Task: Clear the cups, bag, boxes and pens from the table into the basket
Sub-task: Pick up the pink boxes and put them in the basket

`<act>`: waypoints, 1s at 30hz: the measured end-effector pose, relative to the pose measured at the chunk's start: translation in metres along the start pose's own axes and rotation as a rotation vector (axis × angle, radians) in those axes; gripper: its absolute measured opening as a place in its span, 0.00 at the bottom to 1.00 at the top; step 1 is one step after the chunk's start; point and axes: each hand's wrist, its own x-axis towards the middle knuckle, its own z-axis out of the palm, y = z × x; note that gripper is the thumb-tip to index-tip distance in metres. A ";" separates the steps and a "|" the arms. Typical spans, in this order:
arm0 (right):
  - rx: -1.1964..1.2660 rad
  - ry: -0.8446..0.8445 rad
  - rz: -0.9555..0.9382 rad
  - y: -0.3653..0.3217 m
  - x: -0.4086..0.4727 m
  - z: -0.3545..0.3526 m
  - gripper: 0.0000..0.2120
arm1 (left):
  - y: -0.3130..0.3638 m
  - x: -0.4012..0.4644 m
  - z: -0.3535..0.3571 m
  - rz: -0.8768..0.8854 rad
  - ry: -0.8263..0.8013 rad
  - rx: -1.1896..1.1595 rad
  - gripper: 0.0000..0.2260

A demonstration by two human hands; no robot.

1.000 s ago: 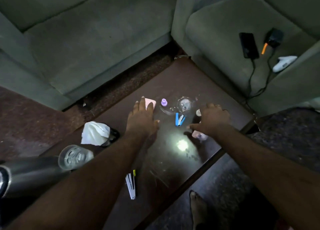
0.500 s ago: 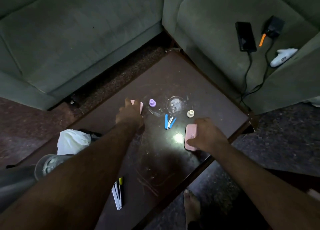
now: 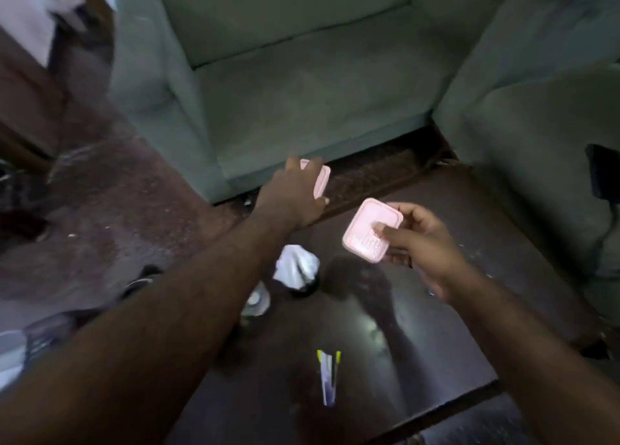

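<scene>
My left hand [image 3: 292, 197] holds a small pink box [image 3: 320, 181] in the air over the table's far-left edge. My right hand [image 3: 424, 243] grips a second pink box [image 3: 365, 224], tilted, above the dark table [image 3: 453, 327]. A white crumpled bag [image 3: 297, 266] lies on the table under my left forearm. A glass cup [image 3: 256, 302] stands beside it, partly hidden by the arm. Pens [image 3: 328, 375] with yellow caps lie near the front edge. The basket cannot be made out.
A green sofa [image 3: 302, 85] stands beyond the table, another green seat [image 3: 536, 135] at the right with a black phone [image 3: 604, 172] on it. Dark, blurred objects [image 3: 40, 337] sit low at the left. The reddish floor [image 3: 100, 226] lies left of the table.
Both hands have lifted a pink box each off the table. The view has swung left, so the small caps, glass and clip at the table's right are out of sight.
</scene>
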 end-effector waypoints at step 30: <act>-0.714 -0.592 0.033 0.255 -0.172 0.653 0.07 | -0.427 -0.574 0.004 -0.920 -0.058 0.058 0.26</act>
